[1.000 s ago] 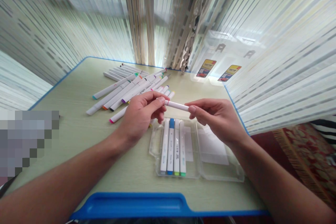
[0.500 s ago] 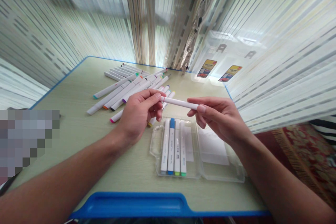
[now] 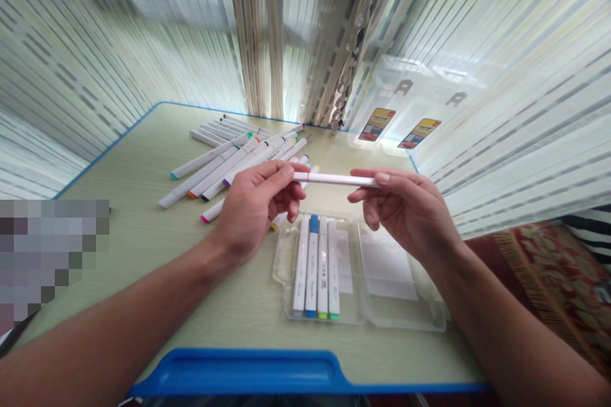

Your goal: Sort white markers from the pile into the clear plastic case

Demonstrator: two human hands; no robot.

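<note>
The white marker (image 3: 334,179), which has a pink band near its left end, is held level above the counter, over the top edge of the open case. The left hand (image 3: 255,203) grips the marker's left end between thumb and forefinger, with the remaining fingers curled loosely inward. The right hand (image 3: 405,206) has the opposite end pinched between thumb and fingertips, its other fingers partly curled. Neither hand is fully closed; both are in contact with the same marker.

The clear plastic case (image 3: 282,267) lies open on the counter (image 3: 128,159), directly below the gap between the hands. Four markers lie side by side in its left half; their end caps include blue and green. A white paper sheet (image 3: 389,270) lies in the right half. A loose group of white markers (image 3: 205,159) with assorted coloured ends lies on the counter beyond the left hand, some crossing one another. A pink-tipped marker (image 3: 212,216) lies just beside that hand.

A blue plastic tray edge (image 3: 248,369) runs along the near side of the counter. Two packets with yellow-and-red labels (image 3: 377,124) stand at the far right corner, against a sheer striped curtain (image 3: 95,57). A patterned red rug (image 3: 548,273) shows at lower right.
</note>
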